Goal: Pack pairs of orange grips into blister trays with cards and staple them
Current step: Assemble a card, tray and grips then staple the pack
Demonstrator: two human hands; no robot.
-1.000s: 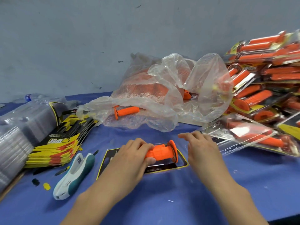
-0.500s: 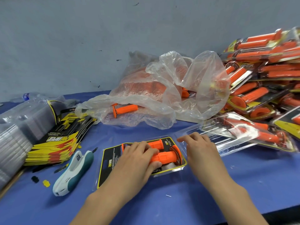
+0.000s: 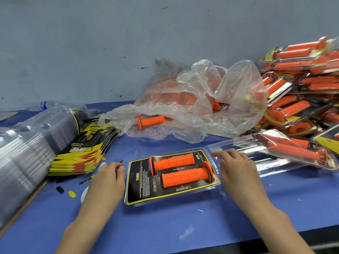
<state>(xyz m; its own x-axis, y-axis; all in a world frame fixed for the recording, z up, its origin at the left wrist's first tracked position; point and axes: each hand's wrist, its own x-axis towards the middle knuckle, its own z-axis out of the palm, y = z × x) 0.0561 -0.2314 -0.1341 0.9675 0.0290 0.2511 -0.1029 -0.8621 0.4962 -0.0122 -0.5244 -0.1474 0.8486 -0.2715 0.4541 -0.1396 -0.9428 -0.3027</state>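
Two orange grips (image 3: 183, 177) lie side by side in the blister tray (image 3: 222, 194), on its black-and-yellow card (image 3: 139, 182), mid-table (image 3: 165, 226). From the head camera, the left hand (image 3: 107, 180) covers the white stapler (image 3: 84, 193) just left of the tray; whether it grips it, I can't tell. The right hand (image 3: 238, 171) is at the tray's right edge, fingers relaxed, holding nothing.

Two ribbed orange rubber grips (image 3: 183, 177) lie side by side in a clear plastic blister tray (image 3: 172, 198) over a black-and-yellow printed card (image 3: 139, 180) on the blue table (image 3: 183, 228). The left hand (image 3: 106, 178) hovers just left of the tray and the right hand (image 3: 236, 169) just right, fingers relaxed.
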